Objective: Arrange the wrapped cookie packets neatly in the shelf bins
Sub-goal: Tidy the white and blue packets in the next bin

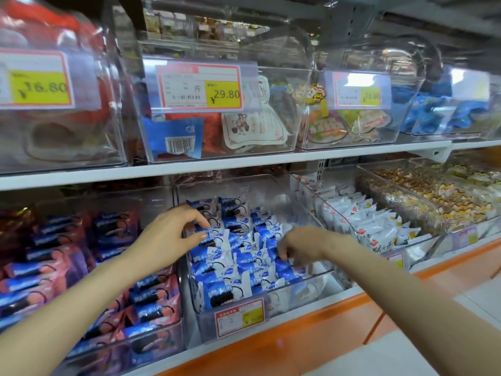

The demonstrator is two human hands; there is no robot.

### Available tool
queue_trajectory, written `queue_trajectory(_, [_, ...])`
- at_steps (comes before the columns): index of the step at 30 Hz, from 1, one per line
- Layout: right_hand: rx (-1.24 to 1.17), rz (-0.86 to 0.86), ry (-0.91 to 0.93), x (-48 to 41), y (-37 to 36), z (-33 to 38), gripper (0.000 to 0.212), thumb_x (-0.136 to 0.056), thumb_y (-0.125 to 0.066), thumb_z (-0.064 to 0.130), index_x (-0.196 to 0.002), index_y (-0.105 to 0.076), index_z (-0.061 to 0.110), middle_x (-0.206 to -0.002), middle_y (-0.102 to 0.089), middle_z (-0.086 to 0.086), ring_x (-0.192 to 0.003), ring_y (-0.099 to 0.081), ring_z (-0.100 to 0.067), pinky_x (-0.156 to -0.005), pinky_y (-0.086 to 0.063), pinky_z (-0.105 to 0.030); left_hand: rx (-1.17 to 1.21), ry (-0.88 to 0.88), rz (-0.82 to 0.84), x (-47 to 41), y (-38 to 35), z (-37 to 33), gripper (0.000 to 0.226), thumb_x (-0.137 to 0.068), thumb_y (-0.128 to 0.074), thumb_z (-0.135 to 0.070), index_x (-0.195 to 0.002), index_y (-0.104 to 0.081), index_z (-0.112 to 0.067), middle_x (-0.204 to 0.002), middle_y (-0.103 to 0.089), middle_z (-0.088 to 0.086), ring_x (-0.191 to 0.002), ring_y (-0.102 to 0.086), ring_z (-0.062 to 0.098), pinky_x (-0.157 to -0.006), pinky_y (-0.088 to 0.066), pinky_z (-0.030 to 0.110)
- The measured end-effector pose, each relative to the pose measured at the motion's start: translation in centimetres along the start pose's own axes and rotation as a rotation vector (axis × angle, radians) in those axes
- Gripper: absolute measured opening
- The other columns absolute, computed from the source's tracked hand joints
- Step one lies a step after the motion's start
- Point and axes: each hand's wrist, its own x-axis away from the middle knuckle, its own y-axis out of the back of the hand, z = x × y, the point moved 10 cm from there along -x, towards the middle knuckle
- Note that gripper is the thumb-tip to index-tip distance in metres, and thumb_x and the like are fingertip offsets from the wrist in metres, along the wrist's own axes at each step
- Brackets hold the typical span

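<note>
Head view: left hand pinches blue-white cookie packet in near middle bin; right hand fingers curled among neighbouring packets, grip unclear. Far tags: 16.80 tag, 29.80 tag.

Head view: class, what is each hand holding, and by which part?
The left hand pinches a blue-and-white cookie packet by its top edge. The right hand reaches among the packets; a grip cannot be told.

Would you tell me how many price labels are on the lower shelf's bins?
3 price labels: one on the blue-packet bin, one on the white-packet bin beside it, one further right. Others may be hidden.
</note>
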Motion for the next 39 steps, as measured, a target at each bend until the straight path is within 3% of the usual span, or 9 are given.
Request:
queue_trajectory(4, [-0.189, -0.283, -0.130, -2.2, 5.4, -2.9, 0.029, -0.088, -0.054, -0.003, -0.112, -0.063, 0.010, -0.112, -0.065, -0.005, -0.094, -0.061, -0.017, -0.088, -0.051, -0.029, 0.030, -0.004, -0.013, 0.7, -0.2, -0.3, 0.012, -0.086, -0.065, -0.023, -0.096, -0.063, -0.028, -0.095, -0.053, -0.016, -0.079, -0.052, -0.001, -0.071, -0.042, 0.024])
queue_trajectory(8, [-0.058, -0.105, -0.135, -5.5, 2.1, -2.0, 0.024, -0.093, -0.056, 0.016, -0.115, -0.063, 0.012, -0.116, -0.064, -0.008, -0.103, -0.061, -0.024, -0.093, -0.049, -0.035, -0.051, -0.029, 0.022, 1.6, -0.9, -0.1, 0.016, -0.087, -0.062, -0.029, -0.102, -0.060, -0.031, -0.106, -0.052, -0.016, -0.099, -0.050, 0.005, -0.090, -0.043, 0.032])
queue_trajectory(13, [0.178, -0.129, -0.122, -5.7, 2.0, -1.5, 0.021, -0.096, -0.050, 0.019, -0.113, -0.057, 0.009, -0.107, -0.064, -0.012, -0.096, -0.063, -0.028, -0.072, -0.044, -0.031, -0.111, -0.080, 0.051, 2.1, -1.2, 0.1, 0.018, -0.089, -0.056, -0.034, -0.107, -0.059, -0.032, -0.111, -0.047, -0.019, -0.110, -0.044, 0.002, -0.102, -0.035, 0.028])
queue_trajectory(20, [0.386, -0.140, -0.041, -5.5, 2.2, -0.2, 0.043, -0.092, -0.044, -0.001, -0.132, -0.045, 0.013, -0.106, -0.064, -0.010, -0.094, -0.060, -0.027, -0.070, -0.042, -0.032, -0.119, -0.119, 0.063, 2.4, -1.3, 0.1, 0.020, -0.091, -0.048, -0.039, -0.105, -0.060, -0.030, -0.112, -0.045, -0.020, -0.111, -0.039, -0.003, -0.105, -0.030, 0.026])
queue_trajectory(24, [0.404, -0.121, -0.031, -6.3, 1.4, 0.0, 0.040, -0.096, -0.040, 0.002, -0.133, -0.045, 0.015, -0.096, -0.063, -0.008, -0.085, -0.060, -0.026, -0.067, -0.043, -0.031, -0.202, -0.114, 0.049, 2.6, -1.0, 0.0, 0.061, -0.077, -0.012, -0.064, -0.106, -0.058, -0.035, -0.112, -0.045, -0.023, -0.112, -0.040, -0.003, -0.090, -0.021, 0.022])
queue_trajectory(27, [0.121, -0.264, -0.134, -6.8, 3.6, -1.4, 0.024, -0.093, -0.048, 0.012, -0.116, -0.057, 0.013, -0.104, -0.064, -0.009, -0.092, -0.061, -0.027, -0.074, -0.049, -0.031, -0.284, -0.093, -0.041, 2.8, 0.4, 0.3, 0.056, -0.078, -0.017, -0.061, -0.103, -0.059, -0.035, -0.111, -0.052, -0.022, -0.107, -0.048, 0.004, -0.083, -0.022, 0.028])
queue_trajectory(31, [-0.702, -0.404, -0.124, -7.8, 3.9, -1.8, 0.035, -0.081, -0.072, 0.023, -0.112, -0.056, 0.020, -0.109, -0.063, -0.003, -0.097, -0.060, -0.020, -0.085, -0.049, -0.027, -0.208, 0.026, -0.143, 2.8, 2.8, 1.5, 0.016, -0.089, -0.056, -0.034, -0.102, -0.062, -0.029, -0.108, -0.057, -0.012, -0.104, -0.055, 0.016, -0.086, -0.038, 0.037])
queue_trajectory(34, [-0.742, -0.421, -0.153, -9.1, 2.9, -1.2, 0.037, -0.079, -0.074, 0.015, -0.111, -0.055, 0.014, -0.113, -0.062, -0.006, -0.095, -0.062, -0.024, -0.086, -0.054, -0.038, -0.153, 0.071, -0.160, 2.8, 3.3, 2.3, 0.016, -0.087, -0.062, -0.025, -0.102, -0.064, -0.026, -0.102, -0.056, -0.012, -0.101, -0.056, 0.017, -0.085, -0.043, 0.035])
queue_trajectory(39, [-0.798, -0.547, -0.195, -9.4, 3.7, -2.0, 0.016, -0.086, -0.061, 0.001, -0.102, -0.064, 0.004, -0.104, -0.066, -0.010, -0.087, -0.064, -0.024, -0.072, -0.052, -0.023, -0.150, 0.080, -0.206, 2.7, 3.8, 2.6, 0.015, -0.086, -0.063, -0.021, -0.100, -0.066, -0.025, -0.104, -0.057, -0.013, -0.098, -0.056, 0.013, -0.080, -0.045, 0.032])
